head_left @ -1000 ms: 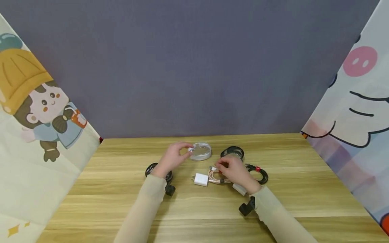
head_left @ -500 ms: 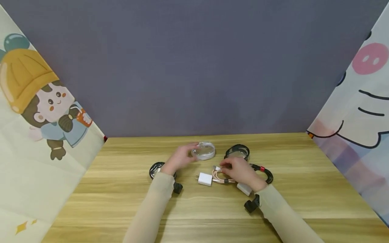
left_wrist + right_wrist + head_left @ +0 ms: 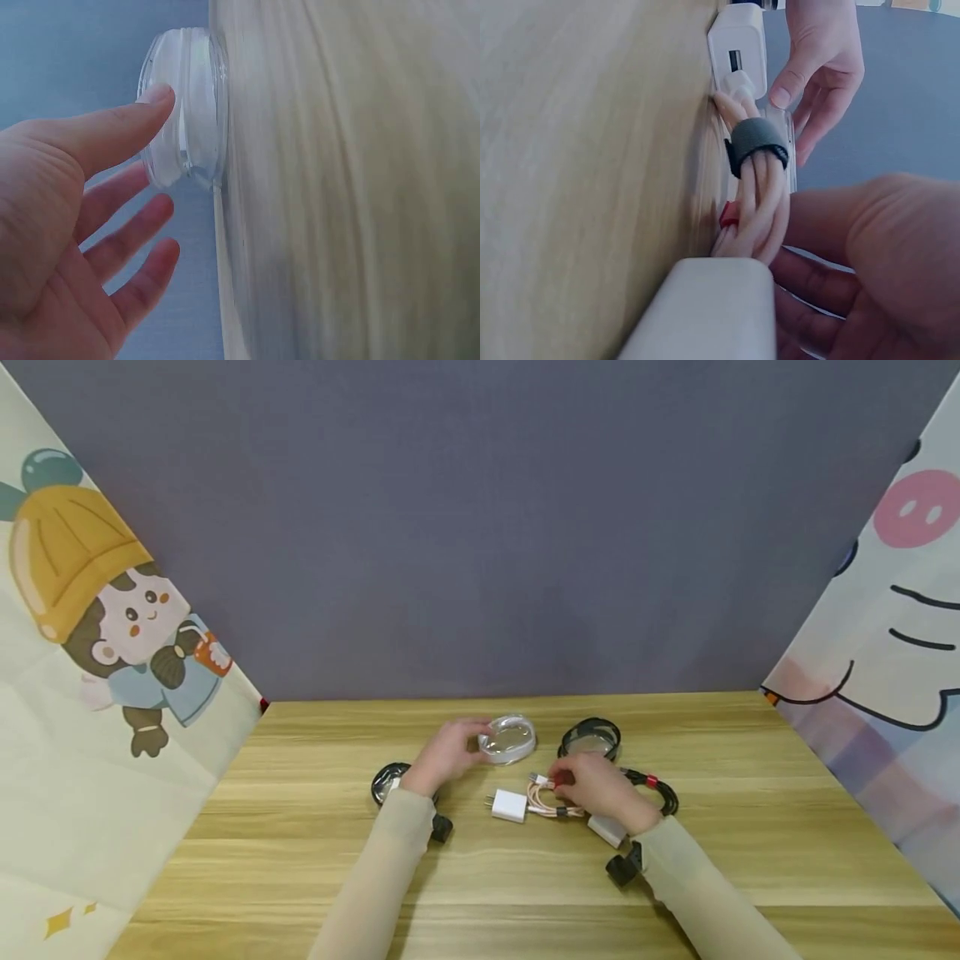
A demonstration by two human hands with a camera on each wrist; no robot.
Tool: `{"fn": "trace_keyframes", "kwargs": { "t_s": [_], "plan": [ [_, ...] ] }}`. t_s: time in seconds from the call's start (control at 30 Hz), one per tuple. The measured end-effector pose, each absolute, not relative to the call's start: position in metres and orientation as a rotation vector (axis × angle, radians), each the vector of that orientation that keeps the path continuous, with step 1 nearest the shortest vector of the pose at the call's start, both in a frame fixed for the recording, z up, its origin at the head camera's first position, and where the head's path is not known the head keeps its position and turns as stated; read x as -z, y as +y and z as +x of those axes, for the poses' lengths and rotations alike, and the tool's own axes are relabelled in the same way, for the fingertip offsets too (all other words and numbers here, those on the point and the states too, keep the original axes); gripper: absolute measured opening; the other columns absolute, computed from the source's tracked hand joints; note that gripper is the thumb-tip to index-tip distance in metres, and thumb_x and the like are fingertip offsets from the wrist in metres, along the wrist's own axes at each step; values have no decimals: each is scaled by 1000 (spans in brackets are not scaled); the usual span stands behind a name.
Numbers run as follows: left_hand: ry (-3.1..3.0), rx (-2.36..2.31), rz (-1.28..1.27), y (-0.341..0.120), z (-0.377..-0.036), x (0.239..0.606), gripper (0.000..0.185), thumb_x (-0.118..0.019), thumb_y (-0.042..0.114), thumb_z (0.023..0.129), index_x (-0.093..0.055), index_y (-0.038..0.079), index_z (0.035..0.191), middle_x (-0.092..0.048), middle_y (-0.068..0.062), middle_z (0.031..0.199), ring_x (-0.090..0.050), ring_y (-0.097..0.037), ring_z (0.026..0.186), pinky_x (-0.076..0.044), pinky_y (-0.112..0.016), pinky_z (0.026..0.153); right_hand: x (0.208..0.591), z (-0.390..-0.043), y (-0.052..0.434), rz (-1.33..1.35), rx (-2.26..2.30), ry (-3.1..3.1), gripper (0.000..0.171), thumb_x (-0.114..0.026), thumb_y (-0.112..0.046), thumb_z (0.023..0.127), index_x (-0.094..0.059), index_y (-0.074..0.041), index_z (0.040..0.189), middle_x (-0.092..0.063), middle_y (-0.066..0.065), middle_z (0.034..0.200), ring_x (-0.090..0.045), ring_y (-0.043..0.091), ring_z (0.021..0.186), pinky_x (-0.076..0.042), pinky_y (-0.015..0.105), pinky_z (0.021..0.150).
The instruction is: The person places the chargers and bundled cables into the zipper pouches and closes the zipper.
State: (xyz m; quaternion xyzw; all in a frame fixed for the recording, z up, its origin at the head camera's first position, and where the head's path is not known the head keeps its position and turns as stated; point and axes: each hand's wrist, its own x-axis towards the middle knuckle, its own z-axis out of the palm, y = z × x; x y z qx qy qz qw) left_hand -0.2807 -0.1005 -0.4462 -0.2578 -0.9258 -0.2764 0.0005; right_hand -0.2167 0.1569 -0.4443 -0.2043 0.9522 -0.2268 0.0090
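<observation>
On the wooden table [image 3: 300,860], my left hand [image 3: 468,747] rests against the left side of a clear round case [image 3: 512,740] with a white cable coiled inside. In the left wrist view the thumb [image 3: 154,101] touches the clear case [image 3: 187,142], while the other fingers are spread loosely and do not grip it. My right hand [image 3: 558,785] pinches a pink cable bundle [image 3: 543,800] bound with a grey strap [image 3: 757,146]. This cable is plugged into a white charger [image 3: 509,806]. The fingers of my right hand [image 3: 802,277] curl under the pink cable bundle [image 3: 754,202].
A second white adapter [image 3: 606,829] lies by my right wrist. A black cable with a red tie [image 3: 654,789] lies to the right, a black coil in a clear case [image 3: 590,737] is behind, and another black coil [image 3: 388,782] is under my left wrist. Patterned cloth walls stand at both sides.
My left hand has slipped from the top of the clear case to its left side. My right hand stays on the pink cable bundle. The view has shifted slightly.
</observation>
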Motion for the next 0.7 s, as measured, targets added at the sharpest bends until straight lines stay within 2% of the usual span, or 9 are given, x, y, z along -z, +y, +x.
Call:
{"fn": "trace_keyframes", "kwargs": {
  "t_s": [0.17, 0.43, 0.7],
  "plan": [
    [-2906, 846, -837, -97, -279, 445, 48, -77, 20, 76, -63, 14, 122, -48, -3, 139, -44, -27, 127, -31, -47, 106, 444, -216, 155, -640, 679, 2988, 13, -73, -14, 81, -71, -16, 94, -60, -10, 77, -53, 6, 71, -47, 29, 66],
    [-2880, 705, -874, -96, -277, 445, 40, -75, 25, 78, -66, 15, 116, -56, -2, 131, -52, -24, 119, -38, -44, 102, 446, -215, 151, -650, 639, 3010, 10, -71, -12, 82, -71, -15, 91, -58, -8, 78, -51, 8, 71, -45, 29, 64],
    [-2874, 668, -861, -98, -275, 445, 38, -73, 27, 81, -66, 17, 117, -56, 0, 131, -54, -23, 117, -40, -43, 100, 447, -216, 154, -662, 654, 2999, 9, -70, -13, 82, -70, -17, 91, -57, -9, 78, -51, 7, 71, -45, 29, 64]
  ]
}}
